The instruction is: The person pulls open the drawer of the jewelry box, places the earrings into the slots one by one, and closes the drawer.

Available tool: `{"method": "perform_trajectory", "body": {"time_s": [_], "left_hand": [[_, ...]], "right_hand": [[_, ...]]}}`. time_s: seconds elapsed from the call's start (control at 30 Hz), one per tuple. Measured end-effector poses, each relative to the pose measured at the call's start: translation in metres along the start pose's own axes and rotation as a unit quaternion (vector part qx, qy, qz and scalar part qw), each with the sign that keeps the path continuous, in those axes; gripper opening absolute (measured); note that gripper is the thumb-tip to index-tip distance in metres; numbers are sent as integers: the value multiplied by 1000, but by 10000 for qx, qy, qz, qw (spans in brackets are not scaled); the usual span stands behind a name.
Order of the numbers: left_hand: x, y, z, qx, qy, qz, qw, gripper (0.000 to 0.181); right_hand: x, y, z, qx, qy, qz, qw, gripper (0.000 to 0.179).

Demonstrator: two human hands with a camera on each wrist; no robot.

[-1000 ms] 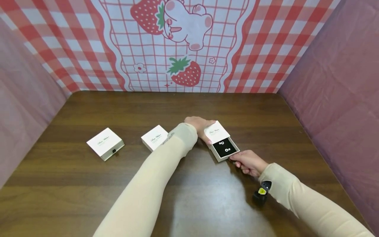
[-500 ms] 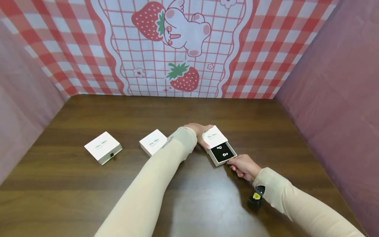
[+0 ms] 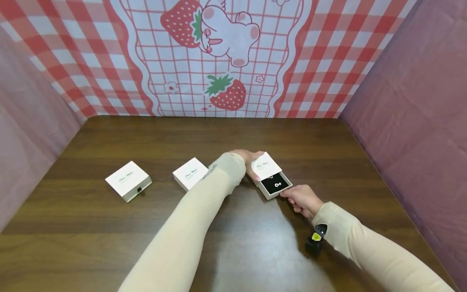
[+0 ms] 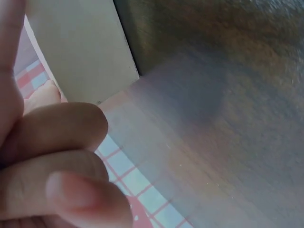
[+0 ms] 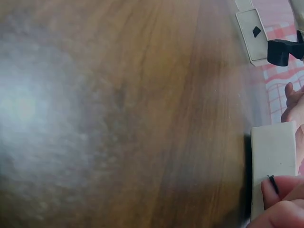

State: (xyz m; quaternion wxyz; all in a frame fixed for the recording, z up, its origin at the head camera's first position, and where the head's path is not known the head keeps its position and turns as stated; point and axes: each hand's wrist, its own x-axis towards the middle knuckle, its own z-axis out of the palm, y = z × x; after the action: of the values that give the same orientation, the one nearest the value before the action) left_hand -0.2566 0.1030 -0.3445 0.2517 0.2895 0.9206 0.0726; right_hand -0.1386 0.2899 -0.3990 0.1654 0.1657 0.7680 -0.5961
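My left hand [image 3: 248, 161] grips the white cover sleeve [image 3: 265, 167] of a small drawer-style jewellery box, thumb and fingers at opposite edges. The drawer [image 3: 265, 192] sticks partway out of the sleeve. On its black insert [image 3: 271, 187] lies a small silvery looped piece, like an earring [image 3: 277, 185]; a second one is half hidden under the cover's edge. My right hand [image 3: 302, 199] pinches the black pull tab [image 5: 273, 184] at the drawer's front. In the left wrist view, curled fingers [image 4: 61, 128] are beside the box's pale side [image 4: 80, 47].
Two more white boxes lie on the brown wooden table [image 3: 233, 138]: a shut one [image 3: 128, 178] with a black tab at the left, and another [image 3: 190, 173] partly behind my left sleeve. A strawberry-print cloth [image 3: 233, 52] hangs behind the table, with pink cloth at both sides.
The drawer has slid further into the sleeve, so the upper earring-like piece, earlier in full view, is now half covered. Both hands keep their hold; the head view has shifted slightly.
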Motion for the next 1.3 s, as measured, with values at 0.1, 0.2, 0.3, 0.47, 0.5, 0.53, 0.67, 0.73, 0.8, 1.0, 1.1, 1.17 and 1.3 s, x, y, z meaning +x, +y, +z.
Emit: {"method": "perform_trajectory", "body": {"time_s": [0.1,0.2,0.3,0.47,0.5,0.53,0.67,0.73,0.8,1.0,1.1,1.17,1.3], "left_hand": [[1,0,-1,39,-55,52,10000,100],[2,-1,-3,-136,11,106,9999,100],[3,-1,-4,-300,63,162,9994,100],[5,0,-5,-234,19,86,9997,100],[5,0,-5,-188,31,37,9998,100],[5,0,-4,-139,56,-20,9999,100],[6,1,-3,182,100,-231,9995,101],[6,1,-2,267,93,-246,9993,102],[7,0,-1,306,56,-258,9992,102],[10,-3,2,312,92,-328,9989,103],[10,-3,3,296,81,-327,9990,103],[9,-2,3,298,43,-334,9990,103],[6,-1,0,314,85,-295,9990,102]], "right_hand": [[2,-3,0,-100,25,-23,9999,16],[3,-7,0,-124,99,-41,9999,15],[4,-9,-1,-93,132,-49,9999,16],[7,-10,0,-17,187,-48,9998,17],[8,-10,0,-6,222,-50,9997,16],[9,-10,0,14,241,-57,9997,15],[14,-8,4,66,321,-7,9995,14],[17,-8,6,17,318,-14,9995,14],[21,-9,9,-37,335,-3,9994,14],[33,-15,14,52,325,57,9994,16],[35,-16,16,205,320,161,9991,18],[35,-17,17,293,342,230,9987,19],[36,-18,18,428,420,206,9980,18]]}}
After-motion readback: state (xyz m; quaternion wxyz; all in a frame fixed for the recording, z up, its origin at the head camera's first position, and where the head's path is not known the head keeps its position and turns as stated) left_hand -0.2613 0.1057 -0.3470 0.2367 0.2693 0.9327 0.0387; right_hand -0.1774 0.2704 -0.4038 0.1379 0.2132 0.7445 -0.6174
